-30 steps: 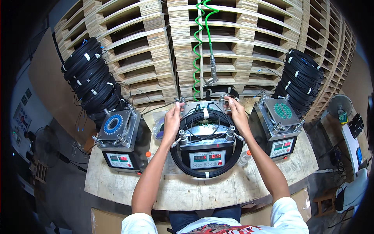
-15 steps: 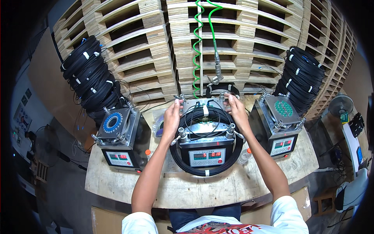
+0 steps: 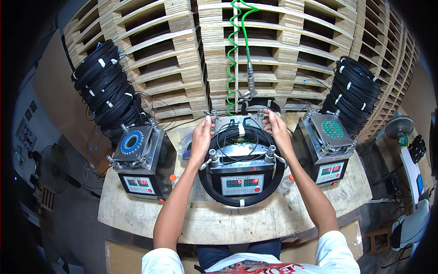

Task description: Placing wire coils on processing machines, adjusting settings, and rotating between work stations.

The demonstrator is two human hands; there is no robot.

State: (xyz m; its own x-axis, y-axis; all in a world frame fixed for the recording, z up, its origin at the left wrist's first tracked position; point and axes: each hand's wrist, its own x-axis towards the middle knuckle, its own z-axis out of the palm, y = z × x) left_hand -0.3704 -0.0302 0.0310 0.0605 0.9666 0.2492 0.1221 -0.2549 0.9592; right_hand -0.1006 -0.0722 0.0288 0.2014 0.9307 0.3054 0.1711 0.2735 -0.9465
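Observation:
In the middle of the bench stands a polishing machine (image 3: 219,179) with a lit digital panel. A coil of black cable (image 3: 211,194) hangs looped over its front, and green connectors (image 3: 242,139) sit in its top fixture. My left hand (image 3: 200,142) has its fingers closed at the far left corner clamp post (image 3: 213,113). At the far right clamp post (image 3: 260,113) my right hand (image 3: 278,133) curls its fingers in the same way. Parts of both grips are hidden. The near clamp posts (image 3: 271,150) stand free of my hands.
Similar machines flank the middle one: blue connectors (image 3: 132,143) ring the left top, green ones (image 3: 332,129) the right. Tall stacks of black cable coils (image 3: 102,86) stand behind. Orange-capped bottles (image 3: 173,178) sit beside the middle machine. A green air hose (image 3: 247,41) hangs before wooden pallets (image 3: 164,59).
Both hands stay at the far clamp posts, with barely any finger movement. The air hose's metal end has swung slightly left. The whole view has shifted a little.

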